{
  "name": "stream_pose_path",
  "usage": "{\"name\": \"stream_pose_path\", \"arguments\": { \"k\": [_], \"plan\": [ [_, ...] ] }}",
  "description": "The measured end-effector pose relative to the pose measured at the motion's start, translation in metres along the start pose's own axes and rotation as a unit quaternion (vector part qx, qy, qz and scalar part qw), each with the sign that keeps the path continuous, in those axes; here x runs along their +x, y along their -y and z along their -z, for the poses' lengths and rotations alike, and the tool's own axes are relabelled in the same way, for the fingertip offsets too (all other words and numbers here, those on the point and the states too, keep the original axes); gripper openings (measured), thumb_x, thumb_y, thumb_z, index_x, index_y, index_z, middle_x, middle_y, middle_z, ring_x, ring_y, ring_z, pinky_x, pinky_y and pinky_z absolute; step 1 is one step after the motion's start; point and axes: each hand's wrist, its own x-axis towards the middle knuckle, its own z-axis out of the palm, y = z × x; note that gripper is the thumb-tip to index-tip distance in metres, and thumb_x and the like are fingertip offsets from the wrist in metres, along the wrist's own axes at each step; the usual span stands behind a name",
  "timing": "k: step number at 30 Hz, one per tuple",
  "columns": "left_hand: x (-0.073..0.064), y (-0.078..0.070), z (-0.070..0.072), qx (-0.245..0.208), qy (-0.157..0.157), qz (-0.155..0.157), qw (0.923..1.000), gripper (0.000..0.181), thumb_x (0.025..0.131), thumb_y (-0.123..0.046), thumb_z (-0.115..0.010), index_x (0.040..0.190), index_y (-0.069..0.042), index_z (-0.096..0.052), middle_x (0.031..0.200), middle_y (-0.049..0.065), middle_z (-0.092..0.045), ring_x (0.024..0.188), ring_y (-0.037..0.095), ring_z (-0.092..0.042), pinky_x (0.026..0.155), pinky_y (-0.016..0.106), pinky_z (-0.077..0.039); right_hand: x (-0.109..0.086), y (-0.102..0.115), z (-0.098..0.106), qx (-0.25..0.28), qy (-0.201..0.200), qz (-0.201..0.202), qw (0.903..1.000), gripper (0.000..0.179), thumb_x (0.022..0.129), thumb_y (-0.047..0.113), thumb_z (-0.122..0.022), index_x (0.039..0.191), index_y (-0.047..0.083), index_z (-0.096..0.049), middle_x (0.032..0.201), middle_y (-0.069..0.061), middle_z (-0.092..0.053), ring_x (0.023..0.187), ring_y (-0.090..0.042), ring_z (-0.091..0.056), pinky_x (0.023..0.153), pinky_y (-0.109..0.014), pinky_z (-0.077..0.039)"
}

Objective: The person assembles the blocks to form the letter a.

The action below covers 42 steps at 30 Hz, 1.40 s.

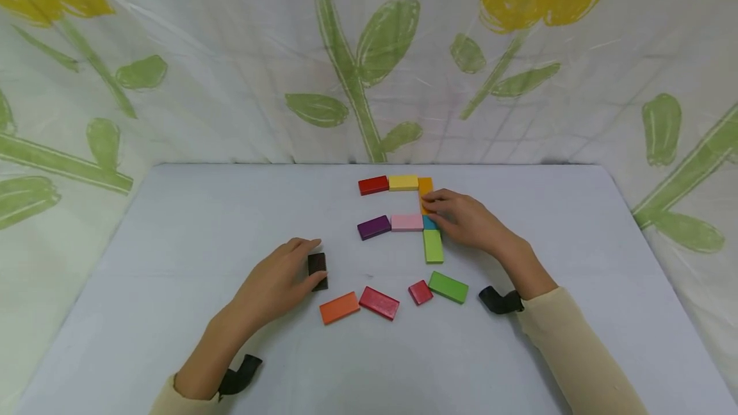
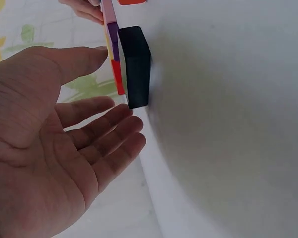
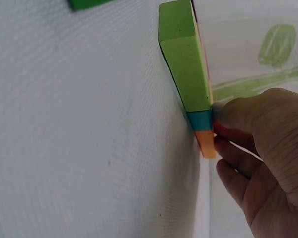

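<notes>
Black rectangular block (image 1: 316, 263) at seven o'clock, left hand (image 1: 278, 282) beside it, fingers parted. Right hand (image 1: 469, 218) touches oblong orange block (image 1: 425, 185), three o'clock; pinching unclear.

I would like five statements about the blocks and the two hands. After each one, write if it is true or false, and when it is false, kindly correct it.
1. The left hand is at the dark block. True.
2. The yellow block lies between a red block and the amber block. True.
3. The right hand is holding a purple block. False: it is at the amber block and the blue block.
4. The light green block adjoins the blue block. True.
5. The yellow block touches the orange block. False: the two lie well apart.
</notes>
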Motion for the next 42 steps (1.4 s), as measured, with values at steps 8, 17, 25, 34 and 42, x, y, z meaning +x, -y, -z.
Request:
{"name": "stream_pose_path", "arguments": {
  "k": [8,17,25,34,42],
  "plan": [
    [-0.010,0.006,-0.002,0.007,0.003,-0.011,0.9999,0.059,0.092,-0.032,-0.083,0.140,-0.005,-0.065,0.134,0.010,-0.068,0.125,0.029,-0.067,0.103,0.048,-0.060,0.000,0.000,0.001,-0.004,0.002,-0.005,1.0000,0.037,0.102,0.008,-0.068,0.139,-0.001,-0.067,0.147,-0.016,-0.065,0.140,-0.038,-0.060,0.116,-0.056,-0.051],
    [-0.011,0.008,-0.005,0.015,0.005,-0.022,0.9996,0.062,0.088,-0.032,-0.087,0.140,-0.006,-0.066,0.135,0.009,-0.067,0.125,0.027,-0.066,0.103,0.046,-0.061,0.000,0.000,0.001,-0.006,0.001,-0.002,1.0000,0.037,0.103,0.008,-0.068,0.139,-0.001,-0.067,0.148,-0.016,-0.065,0.140,-0.038,-0.059,0.116,-0.056,-0.050],
    [-0.006,0.008,-0.005,0.018,0.011,-0.042,0.9989,0.063,0.088,-0.032,-0.087,0.140,-0.005,-0.066,0.133,0.008,-0.069,0.124,0.026,-0.067,0.104,0.046,-0.061,0.000,0.003,0.002,-0.007,0.001,-0.001,1.0000,0.037,0.102,0.008,-0.068,0.138,-0.002,-0.067,0.147,-0.017,-0.065,0.140,-0.039,-0.060,0.116,-0.056,-0.051],
    [0.014,0.002,-0.006,0.014,0.030,-0.060,0.9976,0.064,0.091,-0.034,-0.085,0.144,-0.006,-0.063,0.136,0.008,-0.068,0.125,0.026,-0.066,0.105,0.047,-0.060,0.000,0.003,0.002,-0.003,-0.001,0.000,1.0000,0.037,0.102,0.009,-0.069,0.137,-0.002,-0.068,0.146,-0.017,-0.066,0.139,-0.039,-0.060,0.116,-0.055,-0.051],
    [0.035,-0.011,-0.009,0.010,0.051,-0.081,0.9954,0.063,0.092,-0.033,-0.084,0.146,-0.008,-0.063,0.138,0.009,-0.067,0.126,0.027,-0.066,0.105,0.047,-0.060,0.000,0.003,0.002,0.003,0.000,-0.005,1.0000,0.037,0.102,0.009,-0.069,0.138,-0.001,-0.068,0.147,-0.016,-0.065,0.140,-0.038,-0.060,0.116,-0.055,-0.051]
  ]
}}
